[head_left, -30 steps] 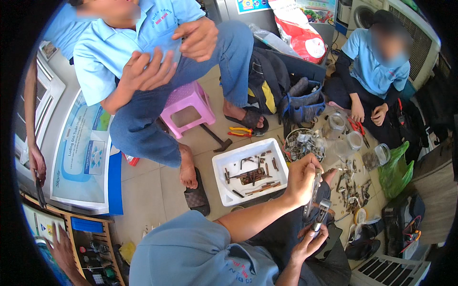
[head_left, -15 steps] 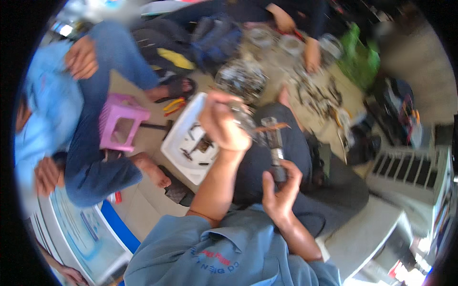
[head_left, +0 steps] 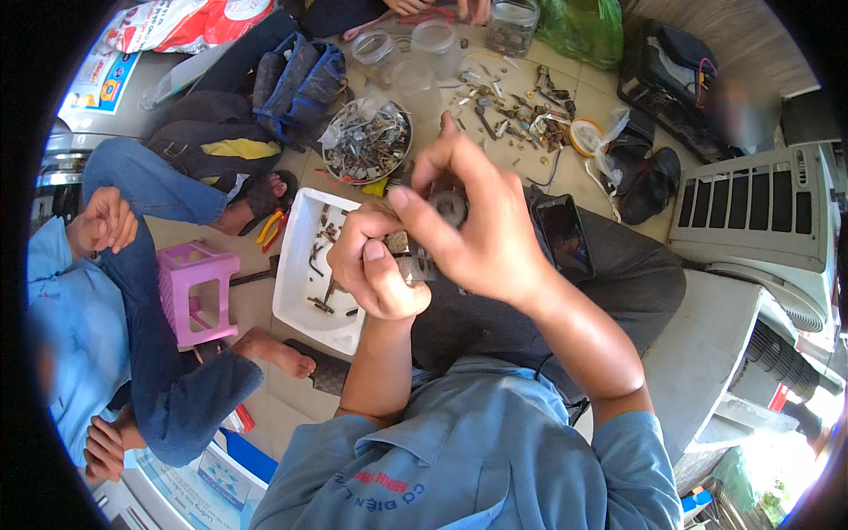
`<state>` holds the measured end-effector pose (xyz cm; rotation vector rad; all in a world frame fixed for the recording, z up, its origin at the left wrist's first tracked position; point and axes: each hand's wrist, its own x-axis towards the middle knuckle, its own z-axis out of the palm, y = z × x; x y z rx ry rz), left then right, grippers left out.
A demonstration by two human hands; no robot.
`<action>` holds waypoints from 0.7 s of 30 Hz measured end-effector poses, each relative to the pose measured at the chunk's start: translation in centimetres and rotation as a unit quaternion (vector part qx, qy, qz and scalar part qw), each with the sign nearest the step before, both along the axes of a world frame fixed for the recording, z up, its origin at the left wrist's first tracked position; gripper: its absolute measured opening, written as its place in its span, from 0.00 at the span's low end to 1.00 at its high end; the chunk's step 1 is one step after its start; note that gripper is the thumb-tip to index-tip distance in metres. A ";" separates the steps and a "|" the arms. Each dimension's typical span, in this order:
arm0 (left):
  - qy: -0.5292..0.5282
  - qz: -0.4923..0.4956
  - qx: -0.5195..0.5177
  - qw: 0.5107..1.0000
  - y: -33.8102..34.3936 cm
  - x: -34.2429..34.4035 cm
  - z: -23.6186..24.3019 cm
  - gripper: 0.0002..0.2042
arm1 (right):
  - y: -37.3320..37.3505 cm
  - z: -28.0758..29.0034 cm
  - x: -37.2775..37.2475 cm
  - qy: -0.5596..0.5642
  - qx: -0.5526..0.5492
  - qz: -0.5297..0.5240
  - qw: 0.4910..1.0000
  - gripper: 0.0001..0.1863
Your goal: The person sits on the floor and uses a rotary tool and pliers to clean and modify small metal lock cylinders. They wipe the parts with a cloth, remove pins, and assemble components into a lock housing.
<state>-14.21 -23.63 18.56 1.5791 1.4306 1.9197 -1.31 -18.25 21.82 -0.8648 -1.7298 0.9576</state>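
Observation:
In front of my chest, my left hand (head_left: 382, 269) is closed round a small grey metal part (head_left: 413, 265) with a brownish piece at its top. My right hand (head_left: 486, 221) comes in from the right, its fingers curled near a round grey end (head_left: 450, 208). Whether that round end belongs to the same part cannot be made out, and its grip is partly hidden. Below and left of my left hand lies a white tray (head_left: 287, 283) with small dark metal pieces in it. Beyond my hands stands a round bowl (head_left: 367, 141) heaped with metal bits.
Loose metal parts (head_left: 521, 110) and clear jars (head_left: 437, 44) cover the far floor. A dark phone (head_left: 563, 234) rests by my right thigh. To the left, a person in blue sits beside a pink stool (head_left: 199, 291) and pliers (head_left: 271, 230). An air-conditioner casing (head_left: 751, 203) stands right.
My right hand has moved up and across to my left hand. The dark-handled tool it held is no longer visible. My left hand has moved slightly down and left. The view has shifted.

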 end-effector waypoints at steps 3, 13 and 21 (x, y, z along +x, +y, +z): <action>-0.082 -0.057 0.033 0.994 -0.7 -0.1 -1.0 0.19 | 1.6 -0.7 -0.6 0.047 -0.178 0.061 0.981 0.11; -0.386 -0.054 -0.023 0.921 1.2 -3.6 -0.5 0.18 | -9.0 -9.5 2.0 0.202 -0.288 -0.085 0.932 0.14; -0.100 0.072 0.001 0.992 4.6 0.0 0.0 0.19 | -7.7 -4.2 2.7 -0.103 0.190 -0.168 0.962 0.27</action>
